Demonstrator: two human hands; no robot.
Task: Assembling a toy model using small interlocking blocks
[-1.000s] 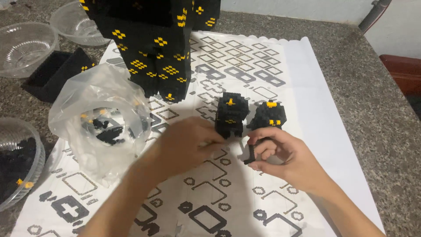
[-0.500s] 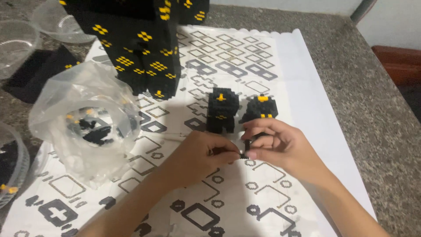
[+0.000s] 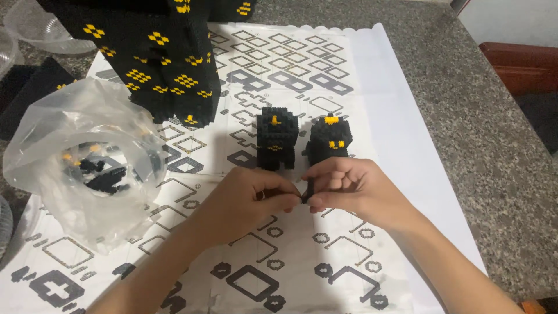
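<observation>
Right in the middle, a small black brick piece (image 3: 306, 190) is pinched between both hands, held just above the printed paper sheet (image 3: 372, 93). The left hand (image 3: 247, 200) curls in from the left, thumb and fingertips pressed together on the piece's left end; how much of the piece sits inside that grip is hidden. The right hand (image 3: 354, 189) meets it from the other side, thumb under and forefinger over, nipping the right end. Fingertips of the two hands are touching or very nearly so.

Just beyond the piece stand two small black block figures with yellow spots: the left figure (image 3: 277, 137) squarer, the right figure (image 3: 330, 138) just beside it, with a yellow cap on top. Both are upright on the sheet, close to the knuckles but apart from them.

Farther beyond the piece and to its left rises a large black block tower (image 3: 157, 52) dotted with yellow. Left of the piece lies a crumpled clear plastic bag (image 3: 87, 163) with loose black and yellow bits inside. The sheet rests on a speckled stone counter (image 3: 482, 145).
</observation>
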